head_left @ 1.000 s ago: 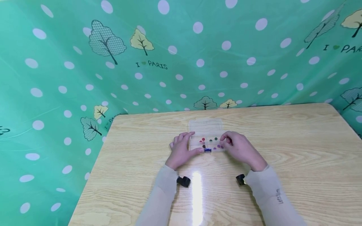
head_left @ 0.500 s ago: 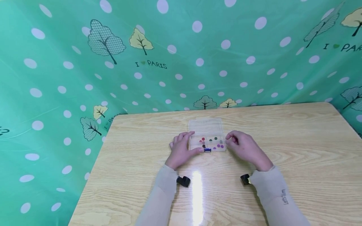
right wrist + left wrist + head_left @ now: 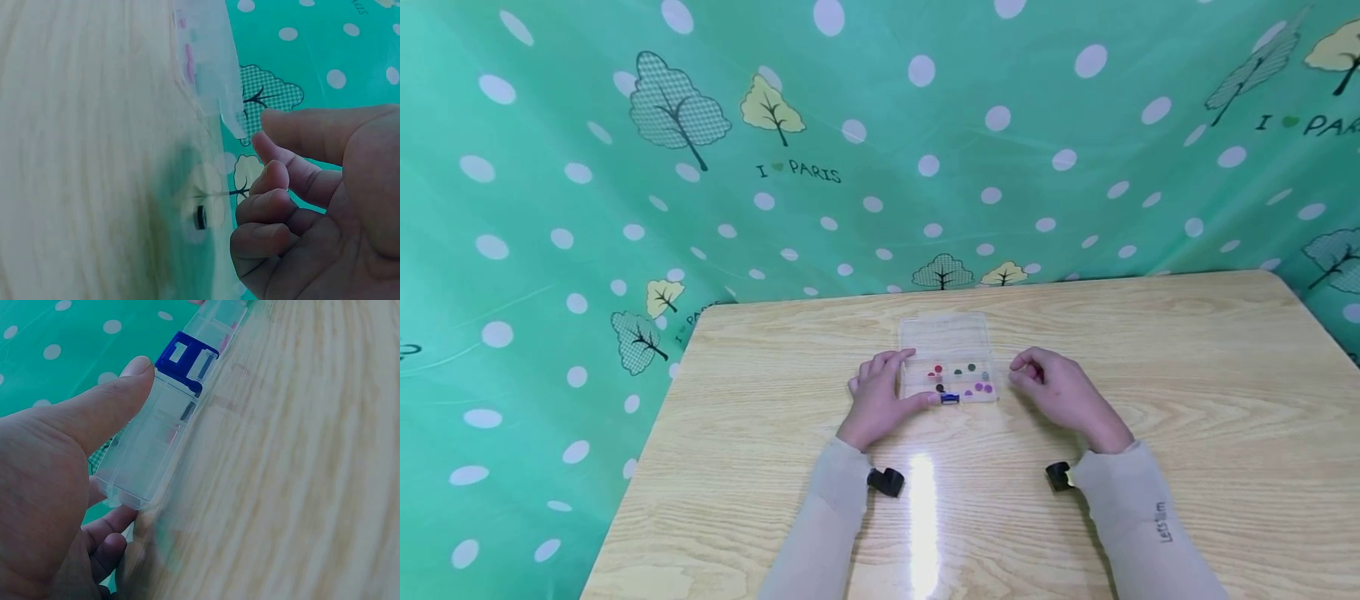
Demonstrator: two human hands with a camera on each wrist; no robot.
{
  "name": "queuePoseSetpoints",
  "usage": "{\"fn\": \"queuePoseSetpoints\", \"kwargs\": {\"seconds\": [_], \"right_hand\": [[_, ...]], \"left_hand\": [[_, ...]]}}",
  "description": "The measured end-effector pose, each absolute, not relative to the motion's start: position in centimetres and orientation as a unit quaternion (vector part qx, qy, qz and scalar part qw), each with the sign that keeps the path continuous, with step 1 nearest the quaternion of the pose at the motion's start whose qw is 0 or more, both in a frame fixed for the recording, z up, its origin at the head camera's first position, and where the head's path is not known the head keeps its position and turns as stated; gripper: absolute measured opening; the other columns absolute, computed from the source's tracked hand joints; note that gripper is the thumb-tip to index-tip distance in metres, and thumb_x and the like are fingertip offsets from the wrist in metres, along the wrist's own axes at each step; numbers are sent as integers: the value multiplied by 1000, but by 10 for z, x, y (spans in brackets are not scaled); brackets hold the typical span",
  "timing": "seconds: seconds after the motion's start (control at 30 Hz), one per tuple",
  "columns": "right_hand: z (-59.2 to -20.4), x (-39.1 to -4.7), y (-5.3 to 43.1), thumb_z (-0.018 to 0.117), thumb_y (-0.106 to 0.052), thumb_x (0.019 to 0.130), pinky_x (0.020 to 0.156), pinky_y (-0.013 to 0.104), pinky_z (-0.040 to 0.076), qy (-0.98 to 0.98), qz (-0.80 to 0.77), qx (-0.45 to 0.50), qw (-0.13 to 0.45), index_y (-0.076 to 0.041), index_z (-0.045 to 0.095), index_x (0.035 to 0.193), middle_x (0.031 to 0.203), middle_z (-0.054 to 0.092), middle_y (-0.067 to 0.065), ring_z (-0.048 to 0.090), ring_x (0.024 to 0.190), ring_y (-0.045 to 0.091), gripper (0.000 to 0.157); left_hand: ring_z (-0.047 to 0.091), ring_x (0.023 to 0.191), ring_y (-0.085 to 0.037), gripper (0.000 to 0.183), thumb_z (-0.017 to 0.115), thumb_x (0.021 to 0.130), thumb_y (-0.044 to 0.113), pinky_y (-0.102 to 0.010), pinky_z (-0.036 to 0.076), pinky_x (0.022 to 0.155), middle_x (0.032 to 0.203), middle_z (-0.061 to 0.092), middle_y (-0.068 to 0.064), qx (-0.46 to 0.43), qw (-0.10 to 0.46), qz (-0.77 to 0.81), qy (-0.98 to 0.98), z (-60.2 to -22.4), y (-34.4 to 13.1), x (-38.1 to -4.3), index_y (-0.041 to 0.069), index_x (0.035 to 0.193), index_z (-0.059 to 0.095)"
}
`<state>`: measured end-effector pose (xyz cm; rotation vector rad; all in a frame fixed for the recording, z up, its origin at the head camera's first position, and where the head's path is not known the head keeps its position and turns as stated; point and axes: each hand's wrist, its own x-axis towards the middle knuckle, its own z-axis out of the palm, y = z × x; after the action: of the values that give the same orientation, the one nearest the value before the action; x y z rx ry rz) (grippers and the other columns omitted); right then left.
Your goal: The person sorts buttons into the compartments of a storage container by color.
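Note:
A small clear plastic compartment box point(image 3: 925, 387) lies on the table with its clear lid point(image 3: 946, 335) folded back. Small round pieces sit in its compartments: red point(image 3: 937, 369), dark green point(image 3: 972, 367), purple point(image 3: 978, 387) and black point(image 3: 940, 388). My left hand point(image 3: 880, 404) grips the box's left end, thumb along the front beside the blue latch point(image 3: 186, 361), fingers round the end and back. Just right of the box, apart from it, is my right hand point(image 3: 1054, 390). Its fingers are loosely curled, and nothing shows between thumb and index finger point(image 3: 300, 175).
The light wooden table point(image 3: 760, 358) ends at a green dotted curtain point(image 3: 880, 150) behind the box. A small black shape point(image 3: 200, 217) appears over the table surface in the right wrist view. Dark wrist cameras point(image 3: 886, 482) sit at both sleeves.
My right hand has drawn back to the right, from over the box's right compartments to beside it, uncovering the purple pieces. The left hand keeps its grip on the box.

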<state>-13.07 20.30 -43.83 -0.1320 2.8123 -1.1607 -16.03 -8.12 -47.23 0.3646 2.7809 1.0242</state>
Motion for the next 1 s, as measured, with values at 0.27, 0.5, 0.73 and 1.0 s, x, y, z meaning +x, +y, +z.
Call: {"fn": "queuePoseSetpoints", "kwargs": {"seconds": [0.27, 0.5, 0.73, 1.0], "right_hand": [[-440, -130, 210, 62, -16, 99, 70, 36, 40, 923, -380, -28, 59, -2, 63, 111, 88, 53, 6, 48, 78, 22, 19], [-444, -131, 213, 66, -15, 96, 70, 37, 39, 925, -375, -19, 62, -1, 64, 112, 88, 54, 7, 48, 78, 22, 21], [-448, -130, 216, 68, -14, 95, 71, 37, 37, 927, -368, -13, 71, -2, 64, 112, 88, 52, 7, 47, 79, 23, 21], [-447, -130, 217, 68, -9, 95, 70, 37, 38, 928, -364, -13, 73, -1, 65, 112, 88, 52, 7, 47, 77, 23, 19]], "left_hand": [[33, 134, -28, 94, 76, 76, 66, -48, 23, 101, 153, 38, -5, 123, 75, 343, 928, -472, -81, -160, 28, 154, 40], [33, 135, -28, 93, 75, 77, 65, -48, 23, 101, 154, 38, -4, 123, 78, 342, 928, -473, -81, -160, 28, 154, 40], [33, 134, -27, 93, 75, 77, 66, -48, 23, 101, 154, 38, -4, 122, 78, 343, 928, -473, -81, -160, 29, 154, 40], [33, 134, -27, 93, 75, 77, 67, -48, 23, 101, 154, 38, -4, 121, 77, 340, 929, -473, -81, -161, 29, 154, 39]]}}
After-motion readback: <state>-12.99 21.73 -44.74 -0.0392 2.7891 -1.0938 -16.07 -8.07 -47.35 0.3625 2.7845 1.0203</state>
